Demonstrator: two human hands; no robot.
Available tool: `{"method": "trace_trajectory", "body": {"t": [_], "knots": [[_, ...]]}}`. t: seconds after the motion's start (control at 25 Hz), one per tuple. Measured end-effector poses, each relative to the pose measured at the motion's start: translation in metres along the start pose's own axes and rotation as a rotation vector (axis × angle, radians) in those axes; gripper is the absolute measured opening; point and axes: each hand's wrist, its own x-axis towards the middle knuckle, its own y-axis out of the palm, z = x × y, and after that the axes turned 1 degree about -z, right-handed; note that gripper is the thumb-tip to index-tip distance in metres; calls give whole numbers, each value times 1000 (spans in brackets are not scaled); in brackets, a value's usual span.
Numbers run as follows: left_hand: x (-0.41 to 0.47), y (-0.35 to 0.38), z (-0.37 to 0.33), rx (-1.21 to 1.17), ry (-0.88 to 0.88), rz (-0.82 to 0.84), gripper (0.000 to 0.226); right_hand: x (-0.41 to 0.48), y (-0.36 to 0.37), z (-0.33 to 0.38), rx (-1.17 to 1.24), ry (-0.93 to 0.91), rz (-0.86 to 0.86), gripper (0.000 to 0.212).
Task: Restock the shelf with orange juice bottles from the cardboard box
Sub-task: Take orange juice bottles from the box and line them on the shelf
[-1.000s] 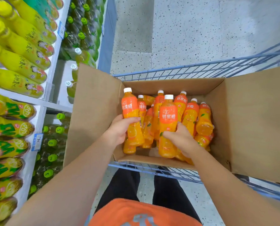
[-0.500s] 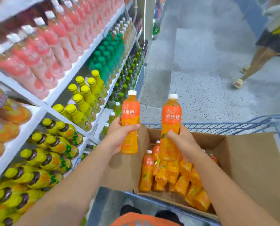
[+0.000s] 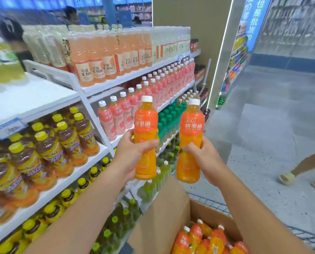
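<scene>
My left hand grips one orange juice bottle upright, with a white cap and orange label. My right hand grips a second orange juice bottle the same way, a little to the right. Both bottles are held up in front of the white shelf on my left. The cardboard box sits low at the bottom right in a blue wire cart, with several more orange juice bottles standing inside.
The shelf holds pink drinks, yellow-capped tea bottles, green-capped bottles and pale C100 bottles. A bare white shelf top lies at upper left. A passer-by's sandalled feet are on the aisle floor at right.
Both hands lifted a bottle each out of the box and raised them to shelf height. My view swung up from the box to the shelves and aisle.
</scene>
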Motion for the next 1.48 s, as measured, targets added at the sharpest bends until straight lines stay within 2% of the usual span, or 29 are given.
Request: {"method": "trace_trajectory", "body": {"t": [0.08, 0.24, 0.4, 0.84, 1.2, 1.4, 1.48], "knots": [[-19, -18, -25, -20, 68, -105, 66, 3, 17, 23, 1, -63, 85, 31], [-67, -66, -70, -13, 181, -309, 61, -2, 66, 69, -31, -200, 266, 34], [-116, -121, -105, 1, 258, -484, 57, -23, 127, 111, -23, -323, 423, 9], [-225, -310, -172, 85, 448, -899, 53, -89, 334, 191, -60, -524, 718, 18], [-248, -478, -206, 144, 531, -1011, 57, -130, 514, 230, -40, -596, 856, 25], [-243, -545, -205, 200, 512, -1101, 91, -144, 595, 239, -11, -582, 893, 29], [-235, -559, -201, 211, 513, -1128, 88, -144, 619, 239, -14, -581, 922, 30]]}}
